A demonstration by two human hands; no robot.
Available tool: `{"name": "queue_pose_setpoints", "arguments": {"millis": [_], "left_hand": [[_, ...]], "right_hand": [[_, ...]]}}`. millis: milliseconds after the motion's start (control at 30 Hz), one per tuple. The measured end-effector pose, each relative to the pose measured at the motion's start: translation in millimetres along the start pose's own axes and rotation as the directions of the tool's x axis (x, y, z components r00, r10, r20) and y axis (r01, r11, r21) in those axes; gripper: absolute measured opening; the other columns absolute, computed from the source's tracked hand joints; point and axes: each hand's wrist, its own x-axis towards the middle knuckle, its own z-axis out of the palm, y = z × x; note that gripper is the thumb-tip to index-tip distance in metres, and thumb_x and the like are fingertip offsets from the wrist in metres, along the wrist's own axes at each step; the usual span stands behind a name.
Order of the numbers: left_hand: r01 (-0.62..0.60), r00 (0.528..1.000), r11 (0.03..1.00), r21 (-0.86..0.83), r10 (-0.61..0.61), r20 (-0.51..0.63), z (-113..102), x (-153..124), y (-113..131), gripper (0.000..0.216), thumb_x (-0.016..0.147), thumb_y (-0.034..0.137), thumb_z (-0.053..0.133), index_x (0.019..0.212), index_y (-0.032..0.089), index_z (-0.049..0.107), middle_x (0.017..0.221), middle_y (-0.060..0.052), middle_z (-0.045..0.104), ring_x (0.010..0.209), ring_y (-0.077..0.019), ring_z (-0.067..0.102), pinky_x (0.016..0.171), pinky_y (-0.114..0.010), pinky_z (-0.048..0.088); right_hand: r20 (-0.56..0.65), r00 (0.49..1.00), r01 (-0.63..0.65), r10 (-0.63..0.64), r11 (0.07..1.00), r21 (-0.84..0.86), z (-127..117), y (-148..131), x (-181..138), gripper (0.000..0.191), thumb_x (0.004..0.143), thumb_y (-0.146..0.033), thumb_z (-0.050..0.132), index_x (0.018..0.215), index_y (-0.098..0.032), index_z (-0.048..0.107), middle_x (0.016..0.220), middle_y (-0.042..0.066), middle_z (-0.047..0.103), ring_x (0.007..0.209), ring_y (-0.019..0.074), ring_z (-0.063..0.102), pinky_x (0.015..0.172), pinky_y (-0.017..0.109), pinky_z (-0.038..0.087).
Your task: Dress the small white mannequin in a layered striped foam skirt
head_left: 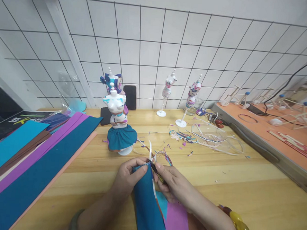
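Observation:
My left hand pinches the top edge of a dark teal fabric piece between thumb and fingers. Its lower part hangs toward me, with light blue and purple fabric beside it. My right hand grips small dark thread snips, their tips at the fabric's top corner by my left fingertips. A narrow white strip sticks up at that corner. Just beyond my hands stands a small white dress form wearing a gathered teal skirt.
Long coloured fabric strips lie at left. Two small dress forms, one bare-stemmed and one leaning, stand near the tiled wall. Ribbon scraps and thin loops litter the table's middle. An orange board with stick models is at right.

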Motion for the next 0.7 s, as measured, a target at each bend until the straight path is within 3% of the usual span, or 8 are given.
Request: {"name": "queue_pose_setpoints", "arguments": {"millis": [400, 533, 700], "left_hand": [[0.048, 0.999, 0.999, 0.002, -0.048, -0.019, 0.3, -1.1, 1.5, 0.014, 0.071, 0.029, 0.064, 0.064, 0.016, 0.064, 0.097, -0.007, 0.066, 0.083, -0.0230, 0.060, 0.072, -0.030, 0.046], [0.039, 0.999, 0.999, -0.004, -0.039, -0.009, -0.5, -0.8, 0.2, 0.014, 0.072, 0.028, 0.063, 0.064, 0.017, 0.064, 0.094, -0.007, 0.067, 0.086, -0.0231, 0.060, 0.075, -0.030, 0.046], [0.040, 0.999, 0.999, 0.029, -0.039, -0.036, -1.6, -1.1, 2.4, 0.014, 0.070, 0.028, 0.064, 0.063, 0.017, 0.064, 0.096, -0.006, 0.066, 0.092, -0.0247, 0.058, 0.077, -0.030, 0.045]], "right_hand": [[0.034, 0.994, -0.107, 0.103, 0.982, 0.157, 2.8, -3.6, -4.3, 0.046, 0.079, -0.063, 0.043, 0.065, -0.019, 0.044, 0.040, -0.011, 0.026, 0.031, 0.0033, 0.018, 0.029, 0.015, 0.014], [0.028, 0.996, -0.086, 0.083, 0.988, 0.129, 1.9, -1.1, -2.3, 0.047, 0.078, -0.063, 0.044, 0.063, -0.019, 0.043, 0.039, -0.011, 0.026, 0.031, 0.0031, 0.017, 0.029, 0.016, 0.014], [-0.004, 0.999, 0.036, -0.036, 0.999, 0.006, -0.2, 0.4, 1.8, 0.050, 0.078, -0.066, 0.040, 0.063, -0.019, 0.045, 0.036, -0.010, 0.030, 0.030, 0.0051, 0.024, 0.031, 0.019, 0.020]]}}
